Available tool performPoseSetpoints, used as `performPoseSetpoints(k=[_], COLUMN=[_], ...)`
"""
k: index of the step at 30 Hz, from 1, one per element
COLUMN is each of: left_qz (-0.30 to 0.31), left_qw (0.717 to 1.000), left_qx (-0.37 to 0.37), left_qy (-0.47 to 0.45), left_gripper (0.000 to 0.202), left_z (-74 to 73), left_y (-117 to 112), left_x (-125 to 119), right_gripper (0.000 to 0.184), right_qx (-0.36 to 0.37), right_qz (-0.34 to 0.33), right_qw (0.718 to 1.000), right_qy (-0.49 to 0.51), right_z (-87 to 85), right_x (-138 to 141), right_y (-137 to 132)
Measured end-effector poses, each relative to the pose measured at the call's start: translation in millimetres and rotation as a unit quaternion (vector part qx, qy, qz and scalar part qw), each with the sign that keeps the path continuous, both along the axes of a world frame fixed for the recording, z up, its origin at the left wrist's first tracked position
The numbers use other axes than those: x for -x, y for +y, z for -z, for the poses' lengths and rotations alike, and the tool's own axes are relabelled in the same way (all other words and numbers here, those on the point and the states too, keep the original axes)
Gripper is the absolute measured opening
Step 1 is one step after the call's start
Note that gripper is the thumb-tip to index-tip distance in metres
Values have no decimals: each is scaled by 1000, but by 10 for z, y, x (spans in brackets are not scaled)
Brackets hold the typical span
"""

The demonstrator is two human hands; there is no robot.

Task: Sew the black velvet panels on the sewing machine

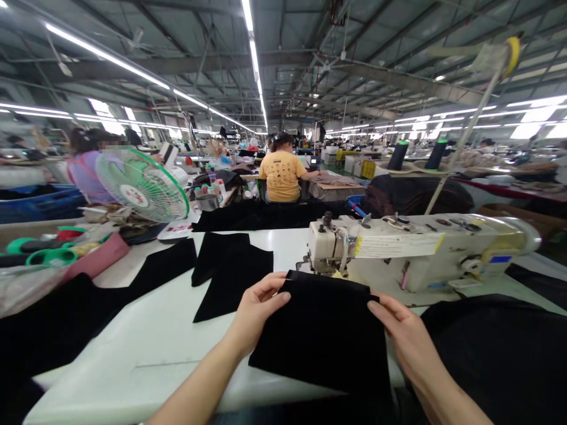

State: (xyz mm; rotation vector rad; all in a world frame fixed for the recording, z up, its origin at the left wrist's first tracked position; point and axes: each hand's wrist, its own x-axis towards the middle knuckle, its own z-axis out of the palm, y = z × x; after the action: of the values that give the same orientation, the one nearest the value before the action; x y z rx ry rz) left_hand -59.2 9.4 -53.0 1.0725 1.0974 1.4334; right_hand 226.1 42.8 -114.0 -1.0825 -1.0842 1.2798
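Observation:
A black fabric piece (325, 333) is held up over the white table (155, 348), just in front of the cream sewing machine (420, 251). My left hand (257, 313) pinches its upper left edge, thumb on top. My right hand (405, 336) grips its upper right edge. Both hands are closed on the cloth. More black fabric pieces (230, 271) lie flat on the table to the left of my hands.
A green-rimmed desk fan (142, 184) stands at the back left beside green tape rolls (51, 255). A dark fabric heap (500, 354) fills the right foreground. A person in a yellow shirt (282, 175) sits at a bench ahead. Thread cones (436, 154) stand behind the machine.

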Motion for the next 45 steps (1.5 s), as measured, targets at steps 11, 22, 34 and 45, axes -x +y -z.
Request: performPoseSetpoints(k=[11, 22, 34, 45], left_qz=[-111, -147, -186, -223], left_qw=[993, 986, 981, 969], left_qx=[-38, 5, 9, 73], left_qy=[10, -73, -55, -78], left_gripper=[16, 25, 31, 40], left_z=[-62, -107, -94, -163], left_y=[-35, -18, 41, 0], left_x=[-50, -154, -101, -109], right_gripper=[46, 39, 28, 27], right_qx=[41, 60, -38, -44], right_qz=[64, 77, 133, 96], right_qw=[990, 985, 990, 994], right_qy=[116, 145, -18, 16], right_z=[-195, -255, -345, -522], right_x=[83, 68, 49, 81], right_y=[-100, -121, -157, -184])
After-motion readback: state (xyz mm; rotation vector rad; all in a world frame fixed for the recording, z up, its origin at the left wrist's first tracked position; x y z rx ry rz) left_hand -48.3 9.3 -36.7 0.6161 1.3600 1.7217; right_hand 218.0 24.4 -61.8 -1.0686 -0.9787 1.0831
